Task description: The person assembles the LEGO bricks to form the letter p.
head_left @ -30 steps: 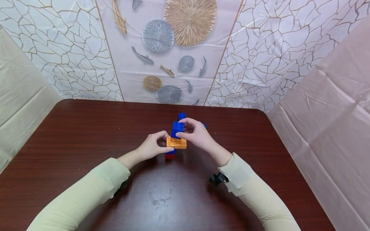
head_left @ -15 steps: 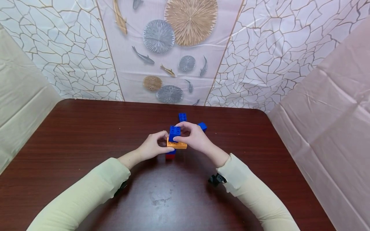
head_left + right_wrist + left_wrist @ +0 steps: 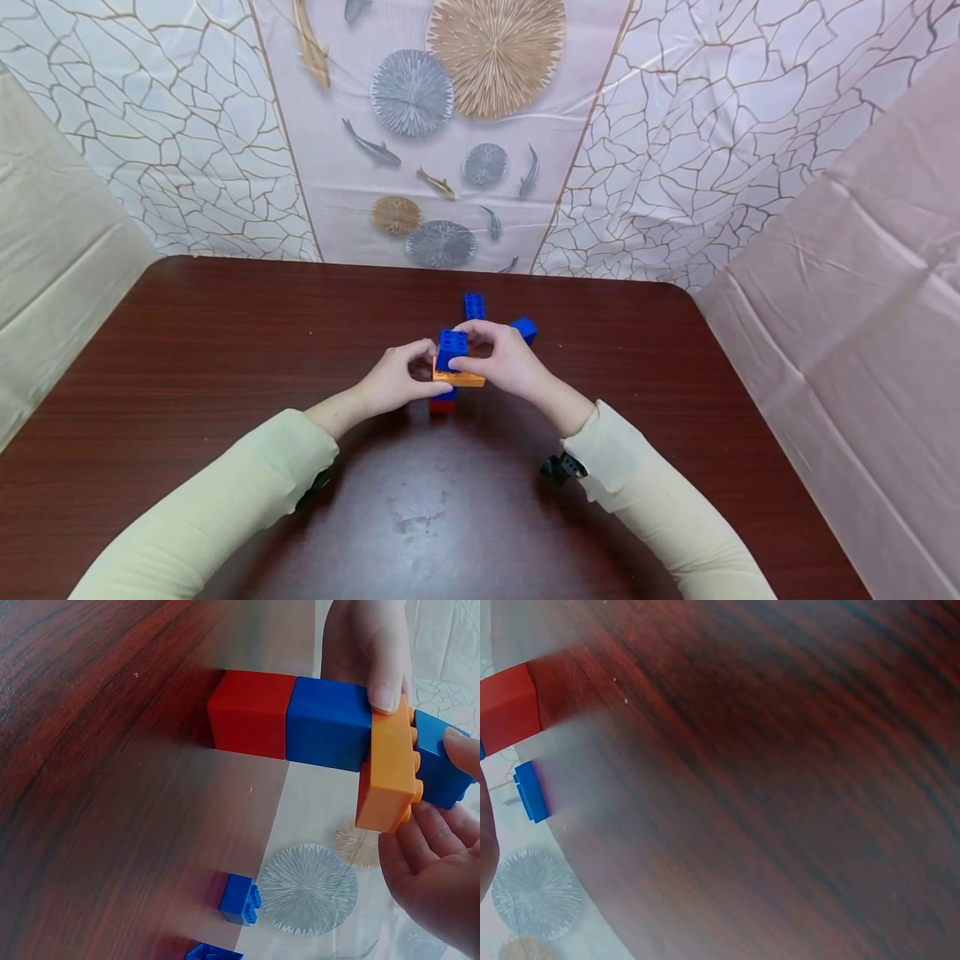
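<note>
In the right wrist view a stack stands on the table: a red block (image 3: 251,714) at the bottom, a blue block (image 3: 328,722) on it, then a longer orange building brick (image 3: 391,761) laid crosswise. My left hand (image 3: 393,379) pinches the orange brick at its left end, thumb on the near side. Between thumb and fingers, my right hand (image 3: 504,358) holds a small blue building brick (image 3: 453,350) at the orange brick's left end. That brick sits slightly tilted against the orange studs. In the left wrist view only the red block (image 3: 510,709) of the stack shows well.
Behind the hands, a blue studded brick (image 3: 474,306) lies on the dark wooden table (image 3: 225,333). Another blue brick (image 3: 524,330) lies to the right, just beyond the right hand. A patterned cloth (image 3: 442,150) hangs behind the table's far edge.
My right hand has moved left and nearer with the small blue brick, from above the orange brick's middle to its left-end studs. My left hand keeps its place.
</note>
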{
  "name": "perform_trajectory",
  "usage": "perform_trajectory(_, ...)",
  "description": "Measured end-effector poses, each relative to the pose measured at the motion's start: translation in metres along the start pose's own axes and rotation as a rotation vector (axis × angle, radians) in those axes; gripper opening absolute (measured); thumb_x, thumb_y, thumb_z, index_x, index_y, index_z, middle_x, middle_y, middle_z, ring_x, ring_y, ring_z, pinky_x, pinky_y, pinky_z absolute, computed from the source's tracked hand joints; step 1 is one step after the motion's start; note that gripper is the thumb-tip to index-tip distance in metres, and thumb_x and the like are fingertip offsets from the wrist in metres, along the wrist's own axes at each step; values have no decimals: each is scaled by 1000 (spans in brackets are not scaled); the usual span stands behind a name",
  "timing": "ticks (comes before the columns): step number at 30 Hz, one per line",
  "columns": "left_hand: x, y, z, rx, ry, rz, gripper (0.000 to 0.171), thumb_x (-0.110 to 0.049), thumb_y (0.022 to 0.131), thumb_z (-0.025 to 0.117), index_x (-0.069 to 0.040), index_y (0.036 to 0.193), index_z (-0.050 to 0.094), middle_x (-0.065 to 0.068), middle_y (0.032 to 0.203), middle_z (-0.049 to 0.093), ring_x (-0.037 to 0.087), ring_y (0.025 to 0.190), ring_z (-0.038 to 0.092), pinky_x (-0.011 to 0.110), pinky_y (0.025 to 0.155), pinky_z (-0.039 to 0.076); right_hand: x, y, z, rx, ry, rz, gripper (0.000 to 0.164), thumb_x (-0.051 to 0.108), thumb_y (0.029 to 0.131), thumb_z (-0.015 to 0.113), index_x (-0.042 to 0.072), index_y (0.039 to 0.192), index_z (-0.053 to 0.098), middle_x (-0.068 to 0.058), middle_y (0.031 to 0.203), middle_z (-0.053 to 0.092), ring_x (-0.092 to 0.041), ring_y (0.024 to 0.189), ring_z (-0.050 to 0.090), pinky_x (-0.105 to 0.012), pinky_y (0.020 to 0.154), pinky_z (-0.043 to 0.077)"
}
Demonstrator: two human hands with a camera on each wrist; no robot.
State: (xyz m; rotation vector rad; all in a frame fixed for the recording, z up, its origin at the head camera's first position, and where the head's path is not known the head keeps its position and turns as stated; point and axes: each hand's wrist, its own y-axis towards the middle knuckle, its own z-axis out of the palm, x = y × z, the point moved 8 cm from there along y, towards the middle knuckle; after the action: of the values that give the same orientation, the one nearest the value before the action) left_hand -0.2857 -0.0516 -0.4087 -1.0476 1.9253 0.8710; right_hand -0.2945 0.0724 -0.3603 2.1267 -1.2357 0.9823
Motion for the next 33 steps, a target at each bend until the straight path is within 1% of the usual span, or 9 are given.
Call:
perform_trajectory(3,0,-1,0,6,-12,-10,29,-15,76,77,-6,93,54,10,92,65,18,85,62,30,78,56,1,-1,2,7,-16,-19,36,20,82,73,9,115,62,-8,103,68,-21,96,63,-34,84,53)
perform_trajectory(7,1,-1,0,8,-21,-24,29,-14,76,77,-6,95,56,10,93,65,19,85,63,30,78,56,5,-2,5,25,-36,-45,36,20,82,72,9,115,61,-6,104,69,-20,101,63,-37,91,51)
perform_trajectory(12,2,-1,0,11,-27,-29,29,-14,77,77,-6,97,57,10,93,66,19,87,63,31,79,56,6,-4,5,26,-39,-28,38,20,81,73,10,116,61,-6,104,69,-20,103,62,-39,94,49)
perform_trajectory(16,1,-1,1,10,-27,-22,29,-14,76,77,-6,96,57,10,93,66,19,87,62,31,79,56,6,-5,6,28,-46,-30,38,20,82,72,10,117,61,-7,105,69,-21,102,63,-37,92,51)
perform_trajectory(20,1,0,0,-1,-17,-6,29,-14,76,77,-7,93,55,9,92,64,19,86,61,31,80,56,8,-5,6,34,-66,-64,38,18,81,73,8,116,60,-8,105,69,-21,99,65,-34,87,53)
perform_trajectory(25,1,0,-1,-10,-14,-2,29,-15,76,77,-7,92,54,9,91,64,18,86,61,30,80,56,12,-5,6,41,-98,-110,37,17,82,72,7,115,61,-8,106,69,-20,99,65,-33,88,53)
perform_trajectory(33,2,0,0,6,-32,-15,28,-15,77,77,-7,93,55,10,93,65,20,88,61,32,81,55,13,-5,6,45,-129,-110,36,19,82,72,8,114,62,-7,105,69,-20,98,65,-33,88,53)
